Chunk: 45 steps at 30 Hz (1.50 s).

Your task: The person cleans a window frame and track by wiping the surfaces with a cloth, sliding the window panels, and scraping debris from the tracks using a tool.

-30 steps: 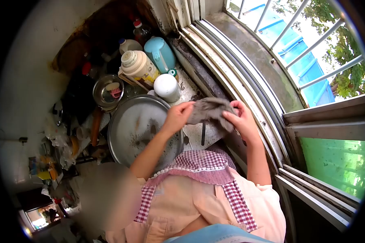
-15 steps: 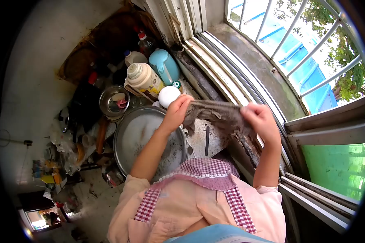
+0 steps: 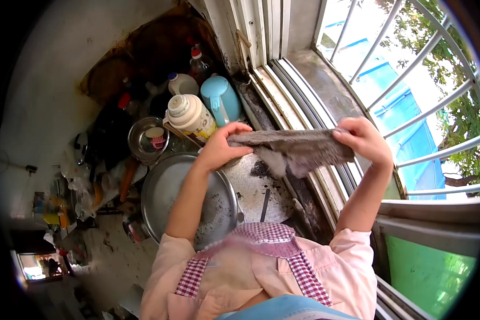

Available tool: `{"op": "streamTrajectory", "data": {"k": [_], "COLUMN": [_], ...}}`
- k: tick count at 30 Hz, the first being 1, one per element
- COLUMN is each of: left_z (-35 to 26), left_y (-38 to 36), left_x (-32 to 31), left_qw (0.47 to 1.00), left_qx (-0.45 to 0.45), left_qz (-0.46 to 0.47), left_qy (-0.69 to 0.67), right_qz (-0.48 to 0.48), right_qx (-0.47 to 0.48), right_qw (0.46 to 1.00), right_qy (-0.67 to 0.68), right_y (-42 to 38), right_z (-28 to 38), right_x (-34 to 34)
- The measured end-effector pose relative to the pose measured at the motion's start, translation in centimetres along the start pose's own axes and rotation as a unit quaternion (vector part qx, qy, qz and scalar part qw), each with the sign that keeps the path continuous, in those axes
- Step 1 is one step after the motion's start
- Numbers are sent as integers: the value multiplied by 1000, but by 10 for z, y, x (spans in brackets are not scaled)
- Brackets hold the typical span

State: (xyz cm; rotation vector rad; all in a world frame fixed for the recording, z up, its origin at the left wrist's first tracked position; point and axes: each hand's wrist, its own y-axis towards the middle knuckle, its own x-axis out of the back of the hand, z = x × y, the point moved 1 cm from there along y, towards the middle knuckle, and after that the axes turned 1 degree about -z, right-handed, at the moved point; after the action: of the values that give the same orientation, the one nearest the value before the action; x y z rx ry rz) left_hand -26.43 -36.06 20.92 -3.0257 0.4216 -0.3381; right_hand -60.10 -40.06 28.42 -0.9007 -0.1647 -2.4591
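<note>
A dirty grey-brown cloth point(image 3: 298, 148) is stretched between my two hands above the counter, by the window. My left hand point(image 3: 222, 146) has its end between thumb and curved fingers, in a looser grip. The other end is pinched between thumb and fingers of my right hand point(image 3: 364, 141), near the window track. Below and left of the cloth stands a wide metal basin point(image 3: 160, 186) with dark specks in it. Dark debris lies on the speckled white countertop point(image 3: 248, 184) under the cloth.
Behind my left hand stand a cream thermos flask point(image 3: 189, 114), a blue kettle point(image 3: 220, 98) and several bottles. A metal bowl point(image 3: 138, 141) holds a pink-bristled brush point(image 3: 157, 140). Window rails point(image 3: 298, 101) and white bars point(image 3: 410, 69) run along the right.
Both hands have moved apart, and the cloth is pulled out flatter and longer. My right hand has gone up and right. The left hand's fingers have loosened, and the view has shifted slightly.
</note>
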Motion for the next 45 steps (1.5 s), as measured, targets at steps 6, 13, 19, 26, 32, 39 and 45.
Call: {"op": "streamTrajectory", "data": {"k": [6, 13, 19, 26, 32, 39, 45], "left_z": [-38, 26, 76, 99, 95, 115, 98], "left_y": [95, 108, 51, 38, 35, 31, 12], "left_x": [5, -21, -32, -24, -37, -56, -52], "left_qw": [946, 944, 973, 971, 978, 985, 989], "left_qx": [-236, -152, -76, -28, -27, -6, 26], "left_qz": [-155, -283, -212, -237, -205, -170, -145], "left_qy": [161, 80, 57, -2, 23, -12, -4], "right_qz": [-119, -187, -268, -389, -284, -206, -148], "right_qx": [-125, 49, -15, 49, 130, -21, -81], "right_qw": [985, 980, 937, 918, 949, 957, 947], "right_qy": [0, -47, -224, 54, -38, -205, -274], "right_y": [-18, 118, 219, 268, 289, 310, 266], "right_z": [-11, -29, -103, -59, -95, -68, -59], "right_x": [-9, -90, -128, -101, -160, -147, -148]}}
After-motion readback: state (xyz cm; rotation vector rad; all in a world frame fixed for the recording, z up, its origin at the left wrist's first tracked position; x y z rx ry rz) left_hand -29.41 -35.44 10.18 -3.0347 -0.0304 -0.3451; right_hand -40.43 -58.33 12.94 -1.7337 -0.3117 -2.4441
